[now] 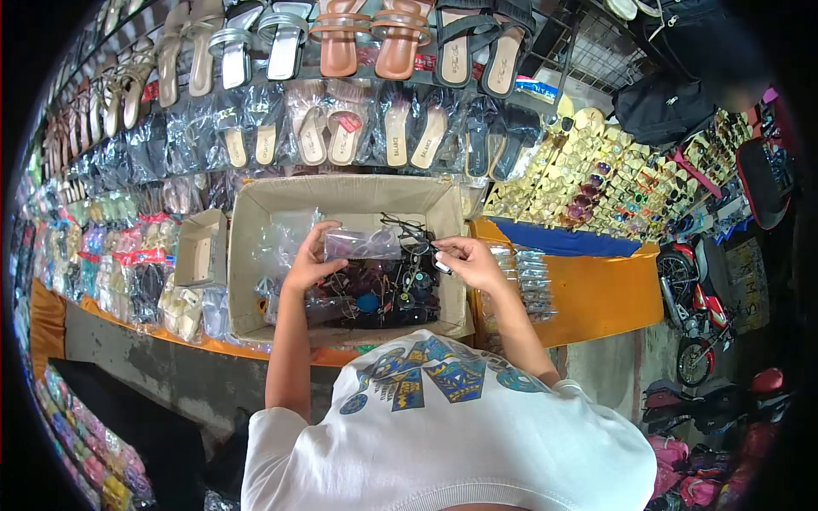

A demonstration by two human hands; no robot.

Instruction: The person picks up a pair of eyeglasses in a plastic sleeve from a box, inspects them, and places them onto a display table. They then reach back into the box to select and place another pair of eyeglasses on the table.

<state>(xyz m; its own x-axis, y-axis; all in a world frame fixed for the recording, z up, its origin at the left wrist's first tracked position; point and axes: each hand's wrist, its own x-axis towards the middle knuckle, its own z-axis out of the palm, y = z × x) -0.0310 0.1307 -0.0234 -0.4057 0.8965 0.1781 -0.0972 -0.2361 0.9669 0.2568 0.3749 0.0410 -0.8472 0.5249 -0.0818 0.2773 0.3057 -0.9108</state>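
Note:
My left hand [313,260] is over the left part of a large cardboard box [256,204], its fingers curled at the end of a clear plastic sleeve [362,244] that looks to have glasses inside. At the right, my right hand [469,261] pinches dark-framed eyeglasses [416,237] just beyond the sleeve's end. Below both hands, the box holds a tangle of glasses and sunglasses [400,294], with a round blue piece [367,303] among them. Loose clear plastic wrapping [277,247] fills the box's left side.
Left of the box stands a smaller open carton [202,249] among bagged footwear [149,281]. Sandals [341,43] line racks behind. To the right are wrapped packets [534,285] on an orange surface [605,298], a yellow sunglasses display [596,183] and a red motorcycle [703,311].

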